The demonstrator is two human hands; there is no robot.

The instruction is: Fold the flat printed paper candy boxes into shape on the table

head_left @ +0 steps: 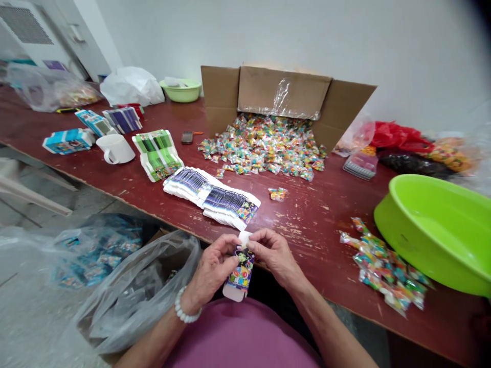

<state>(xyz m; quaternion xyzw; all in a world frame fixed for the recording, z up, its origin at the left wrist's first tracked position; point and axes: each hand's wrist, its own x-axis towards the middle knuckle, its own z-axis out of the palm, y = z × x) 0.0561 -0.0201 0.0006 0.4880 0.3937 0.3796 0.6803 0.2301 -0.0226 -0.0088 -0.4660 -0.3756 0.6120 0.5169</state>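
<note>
Just in front of my body, a small purple printed candy box [240, 268] is held at the table's front edge. My left hand [217, 266] grips its left side, thumb on the printed face. With closed fingers and thumb, my right hand [274, 253] pinches the white flap at its top end. The lower end flap hangs open. Behind my hands lies a fanned row of flat purple boxes [226, 199]. A single clear candy packet [277, 193] rests beyond them. A big heap of candy packets [264, 143] spills from a cardboard carton [286, 92].
To the right stand a green basin [433, 230] and a small pile of candy packets [387, 271]. Green boxes [159, 153], a white mug [115, 148] and blue boxes [69, 140] sit left. A plastic-lined carton [134, 291] is on the floor below.
</note>
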